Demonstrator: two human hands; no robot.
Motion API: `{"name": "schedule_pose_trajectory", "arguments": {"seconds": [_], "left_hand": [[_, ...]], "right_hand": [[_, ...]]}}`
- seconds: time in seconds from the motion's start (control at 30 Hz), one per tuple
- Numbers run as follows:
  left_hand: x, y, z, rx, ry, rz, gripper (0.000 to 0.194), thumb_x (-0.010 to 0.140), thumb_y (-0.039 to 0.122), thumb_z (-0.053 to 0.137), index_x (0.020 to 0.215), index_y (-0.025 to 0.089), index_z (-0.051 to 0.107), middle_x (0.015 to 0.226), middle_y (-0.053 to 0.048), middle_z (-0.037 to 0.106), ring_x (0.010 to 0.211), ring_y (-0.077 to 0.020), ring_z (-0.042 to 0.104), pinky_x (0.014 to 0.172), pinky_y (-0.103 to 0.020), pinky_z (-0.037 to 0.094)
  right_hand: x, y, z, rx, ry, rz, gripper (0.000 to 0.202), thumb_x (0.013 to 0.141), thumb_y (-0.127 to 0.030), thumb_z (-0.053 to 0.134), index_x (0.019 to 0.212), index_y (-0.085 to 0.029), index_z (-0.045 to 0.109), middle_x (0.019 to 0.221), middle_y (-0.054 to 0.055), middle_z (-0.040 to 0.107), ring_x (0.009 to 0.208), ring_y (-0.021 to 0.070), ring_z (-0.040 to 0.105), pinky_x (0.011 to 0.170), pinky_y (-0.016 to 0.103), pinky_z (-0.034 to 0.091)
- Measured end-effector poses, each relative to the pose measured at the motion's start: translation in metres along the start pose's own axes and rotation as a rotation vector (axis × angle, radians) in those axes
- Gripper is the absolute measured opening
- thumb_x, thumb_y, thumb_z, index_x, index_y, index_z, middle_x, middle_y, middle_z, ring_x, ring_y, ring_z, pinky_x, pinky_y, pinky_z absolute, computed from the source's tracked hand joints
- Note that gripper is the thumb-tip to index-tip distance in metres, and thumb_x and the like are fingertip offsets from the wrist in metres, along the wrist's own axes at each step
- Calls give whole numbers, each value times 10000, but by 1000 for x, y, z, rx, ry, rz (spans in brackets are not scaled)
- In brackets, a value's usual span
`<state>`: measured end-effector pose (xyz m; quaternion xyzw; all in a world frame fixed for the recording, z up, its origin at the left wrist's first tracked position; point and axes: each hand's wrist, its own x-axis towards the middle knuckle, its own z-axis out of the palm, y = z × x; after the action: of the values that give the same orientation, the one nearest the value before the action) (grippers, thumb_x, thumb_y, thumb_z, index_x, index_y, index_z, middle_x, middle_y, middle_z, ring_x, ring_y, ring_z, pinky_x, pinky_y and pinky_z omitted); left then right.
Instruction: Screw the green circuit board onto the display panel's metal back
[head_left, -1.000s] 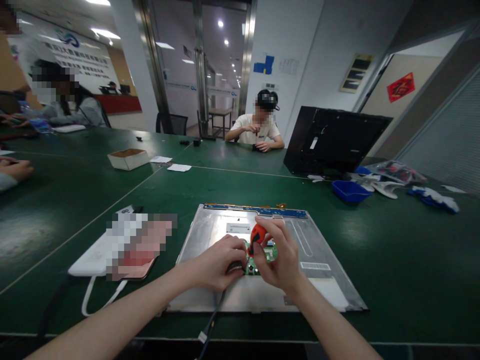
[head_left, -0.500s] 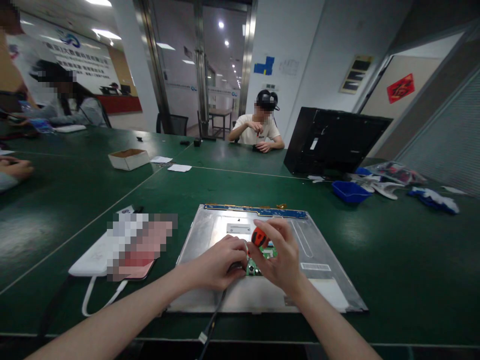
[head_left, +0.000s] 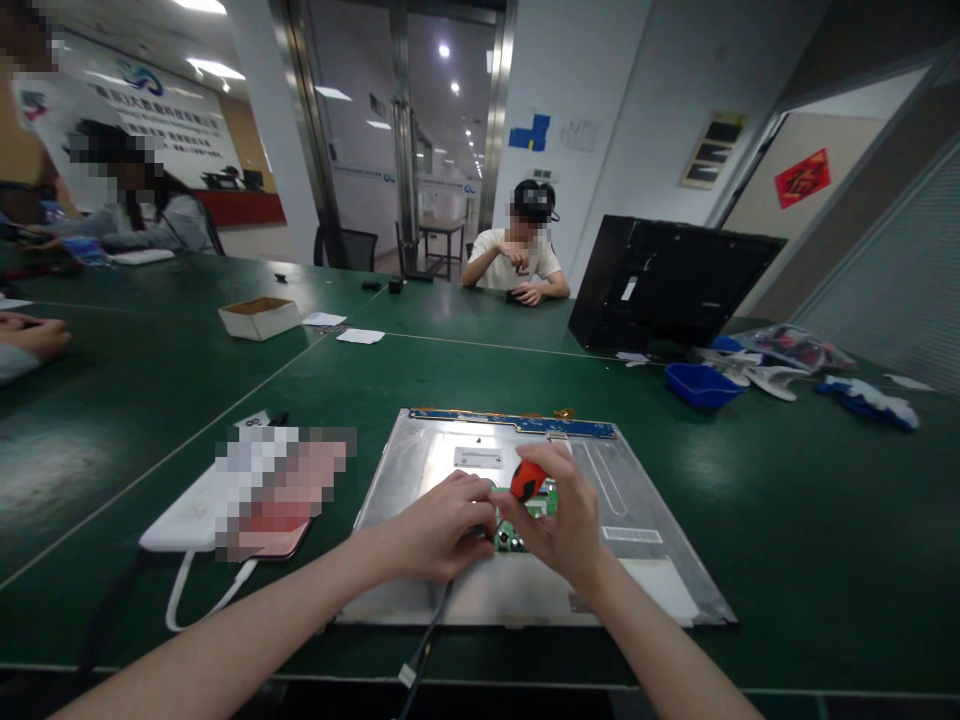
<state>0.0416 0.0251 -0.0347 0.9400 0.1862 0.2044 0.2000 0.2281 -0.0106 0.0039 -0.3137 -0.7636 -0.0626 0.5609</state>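
Observation:
A silver metal display panel [head_left: 420, 480] lies flat on the green table, with a blue strip board [head_left: 510, 421] along its far edge. Near its middle, a green circuit board [head_left: 511, 541] shows between the hands. My right hand [head_left: 559, 510] holds a short orange and black screwdriver [head_left: 528, 481] by its handle above this board; the tip is hidden. Closed at the board's left side is my left hand [head_left: 450, 525], its fingertips close to my right fingers. A dark cable [head_left: 427, 650] runs from under it over the table's front edge; what the fingers pinch is hidden.
Left of the panel lie a white power bank [head_left: 187, 515] and a pink phone [head_left: 285, 520] with a white cable. Farther off are a cardboard box [head_left: 259, 318], a blue tray [head_left: 703, 384] and a black monitor [head_left: 667, 285]. One person [head_left: 517, 260] sits opposite, others at left.
The screwdriver handle has turned and shifted slightly right in my right hand, whose fingers have moved a little. My left hand stays nearly where it was.

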Motion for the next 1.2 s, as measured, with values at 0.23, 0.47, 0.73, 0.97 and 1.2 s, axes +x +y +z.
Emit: {"name": "schedule_pose_trajectory", "arguments": {"seconds": [0.23,0.47,0.73,0.97,1.2], "left_hand": [[1,1,-1,-8,26,37,106,809,146,642,903,177,604,990,-65,623,931,-228,565,845,-386,435],[0,3,-3,-29,14,28,158,767,90,620,890,185,589,997,-59,617,943,-226,561,853,-378,429],[0,3,-3,-39,9,27,261,746,73,585,978,192,600,1059,-70,624,996,-245,561,892,-401,427],[0,3,-2,-23,10,26,204,761,103,596,948,184,609,1014,-75,617,960,-244,555,875,-405,431],[0,4,-3,-24,5,19,156,766,103,591,901,181,592,997,-67,611,936,-231,559,856,-386,430]], "right_hand": [[-1,-2,0,-28,-49,-10,500,927,-230,557,1406,-202,420,875,41,604,693,158,596,578,280,528],[-6,1,1,56,-47,0,450,917,-180,509,1349,-192,385,944,68,638,689,153,612,574,282,532],[0,-1,1,12,43,-40,446,853,-204,659,1257,-245,473,1000,63,552,817,174,596,582,274,541],[0,-3,-2,28,-30,-12,487,891,-146,544,1361,-250,476,1076,88,571,820,170,616,639,308,574],[-4,0,-1,105,-53,7,511,868,-149,555,1357,-196,418,1041,101,633,820,186,626,582,287,555]]}}
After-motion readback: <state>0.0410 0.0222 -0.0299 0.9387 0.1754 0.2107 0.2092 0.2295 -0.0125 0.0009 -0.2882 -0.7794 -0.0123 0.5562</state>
